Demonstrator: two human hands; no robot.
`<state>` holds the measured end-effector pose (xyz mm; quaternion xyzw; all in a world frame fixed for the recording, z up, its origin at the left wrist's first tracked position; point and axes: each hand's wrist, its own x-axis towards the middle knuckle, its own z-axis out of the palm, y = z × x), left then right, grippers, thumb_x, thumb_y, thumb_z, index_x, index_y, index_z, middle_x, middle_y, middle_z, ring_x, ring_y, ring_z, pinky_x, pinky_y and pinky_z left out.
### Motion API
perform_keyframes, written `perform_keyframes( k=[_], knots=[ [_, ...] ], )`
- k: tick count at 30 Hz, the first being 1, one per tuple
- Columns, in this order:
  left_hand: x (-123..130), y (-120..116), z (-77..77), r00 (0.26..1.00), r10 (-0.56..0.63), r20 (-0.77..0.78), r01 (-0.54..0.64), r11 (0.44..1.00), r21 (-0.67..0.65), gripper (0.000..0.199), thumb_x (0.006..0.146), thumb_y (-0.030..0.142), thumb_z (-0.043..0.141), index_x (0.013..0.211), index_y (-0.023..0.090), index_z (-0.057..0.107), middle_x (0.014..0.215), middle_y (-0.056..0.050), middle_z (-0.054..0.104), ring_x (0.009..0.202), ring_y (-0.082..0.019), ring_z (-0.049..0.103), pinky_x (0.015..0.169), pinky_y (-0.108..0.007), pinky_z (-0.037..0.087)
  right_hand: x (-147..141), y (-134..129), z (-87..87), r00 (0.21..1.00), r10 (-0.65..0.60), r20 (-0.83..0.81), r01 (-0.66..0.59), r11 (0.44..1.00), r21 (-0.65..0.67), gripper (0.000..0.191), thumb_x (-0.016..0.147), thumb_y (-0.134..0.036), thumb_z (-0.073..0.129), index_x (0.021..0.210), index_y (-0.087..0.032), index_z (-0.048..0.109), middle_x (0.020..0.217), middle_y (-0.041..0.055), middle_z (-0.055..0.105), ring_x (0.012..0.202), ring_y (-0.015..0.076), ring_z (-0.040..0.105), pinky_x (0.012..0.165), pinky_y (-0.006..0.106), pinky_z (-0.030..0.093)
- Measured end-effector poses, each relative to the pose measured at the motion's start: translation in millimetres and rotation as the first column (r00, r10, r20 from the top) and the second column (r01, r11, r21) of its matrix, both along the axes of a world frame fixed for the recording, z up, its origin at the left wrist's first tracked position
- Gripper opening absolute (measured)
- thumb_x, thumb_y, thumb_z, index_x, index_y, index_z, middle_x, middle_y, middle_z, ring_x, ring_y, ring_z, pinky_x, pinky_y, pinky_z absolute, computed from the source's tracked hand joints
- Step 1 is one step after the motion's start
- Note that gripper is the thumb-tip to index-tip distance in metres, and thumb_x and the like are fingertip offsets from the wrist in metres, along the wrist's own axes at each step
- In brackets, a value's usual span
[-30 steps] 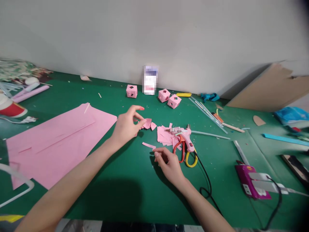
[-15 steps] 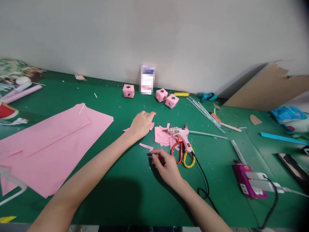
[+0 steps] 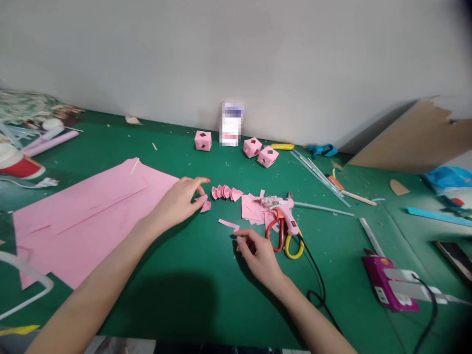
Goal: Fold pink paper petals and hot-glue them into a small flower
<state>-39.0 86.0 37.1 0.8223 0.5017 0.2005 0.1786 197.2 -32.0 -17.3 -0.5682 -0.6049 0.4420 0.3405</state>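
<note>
My left hand (image 3: pixel 186 196) hovers low over the table, thumb and index finger apart. Just below its thumb lies a small folded pink paper piece (image 3: pixel 206 207). To the right of it, several more folded pink pieces (image 3: pixel 225 192) stand in a row. My right hand (image 3: pixel 260 255) is near the table with fingers curled and thumb against them; anything inside is hidden. A loose pink paper strip (image 3: pixel 228 224) lies by its fingertips. Beyond it are a stack of pink paper pieces (image 3: pixel 250 209), a pink glue gun (image 3: pixel 289 216) and red-and-yellow-handled scissors (image 3: pixel 294 248).
Large pink paper sheets (image 3: pixel 106 216) cover the left side. Pink openwork paper cubes (image 3: pixel 203 141) stand at the back near a pixelated box (image 3: pixel 231 124). Glue sticks (image 3: pixel 320 177) lie at right. A purple power adapter (image 3: pixel 385 280) with cables sits at the front right.
My left hand has moved left and toward me from above the row of folded pink pieces, uncovering it. My right hand keeps its place. The view has shifted slightly.
</note>
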Motion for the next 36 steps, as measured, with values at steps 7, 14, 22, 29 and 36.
perform_keyframes(
  k=[7, 14, 22, 29, 36],
  knots=[
    [8, -27, -33.1, 0.989, -0.133, -0.065, 0.144, 0.964, 0.222, 0.049, 0.086, 0.024, 0.066, 0.132, 0.019, 0.049, 0.101, -0.008, 0.070, 0.107, -0.029, 0.057, 0.094, -0.050, 0.047, -1, 2, -1.1, 0.999, 0.002, 0.053, -0.003, 1.000, 0.016, 0.028, 0.095, -0.039, 0.049, 0.103, -0.018, 0.066, 0.067, 0.0008, 0.066, 0.058, 0.0131, 0.056, 0.053, 0.023, 0.040],
    [23, -40, -42.3, 0.966, -0.258, -0.026, 0.249, 0.893, 0.375, 0.025, 0.094, 0.011, 0.049, 0.115, 0.020, 0.060, 0.103, -0.008, 0.070, 0.108, -0.022, 0.062, 0.105, -0.051, 0.044, -1, 3, -3.5, 0.998, -0.043, -0.038, 0.043, 0.999, -0.016, 0.032, 0.094, -0.046, 0.051, 0.102, -0.019, 0.067, 0.069, 0.0019, 0.065, 0.059, 0.0132, 0.057, 0.051, 0.023, 0.043],
    [45, -74, -41.1, 0.863, -0.504, -0.029, 0.410, 0.665, 0.624, 0.019, 0.090, 0.007, 0.056, 0.105, 0.017, 0.062, 0.102, -0.008, 0.074, 0.109, -0.021, 0.065, 0.105, -0.043, 0.048, 3, 10, 0.8, 0.883, -0.162, -0.441, 0.107, 0.983, -0.147, 0.044, 0.085, -0.055, 0.061, 0.113, -0.020, 0.060, 0.093, 0.0067, 0.069, 0.071, 0.0151, 0.062, 0.051, 0.024, 0.053],
    [50, -78, -50.4, 0.871, -0.490, 0.016, 0.399, 0.727, 0.559, 0.026, 0.092, 0.011, 0.056, 0.114, 0.022, 0.061, 0.107, -0.006, 0.075, 0.112, -0.019, 0.065, 0.105, -0.042, 0.049, 4, 9, 1.1, 0.878, -0.129, -0.461, 0.071, 0.988, -0.140, 0.037, 0.079, -0.047, 0.071, 0.103, -0.020, 0.064, 0.091, 0.0048, 0.066, 0.069, 0.0131, 0.059, 0.053, 0.024, 0.053],
    [52, -79, -59.5, 0.857, -0.511, 0.075, 0.395, 0.743, 0.541, 0.029, 0.088, 0.008, 0.061, 0.114, 0.023, 0.061, 0.104, -0.005, 0.075, 0.113, -0.019, 0.065, 0.103, -0.041, 0.050, 3, 8, -0.3, 0.855, -0.128, -0.502, 0.070, 0.989, -0.134, 0.043, 0.076, -0.043, 0.074, 0.111, -0.023, 0.060, 0.095, 0.0034, 0.062, 0.067, 0.0115, 0.058, 0.055, 0.025, 0.055]
  ],
)
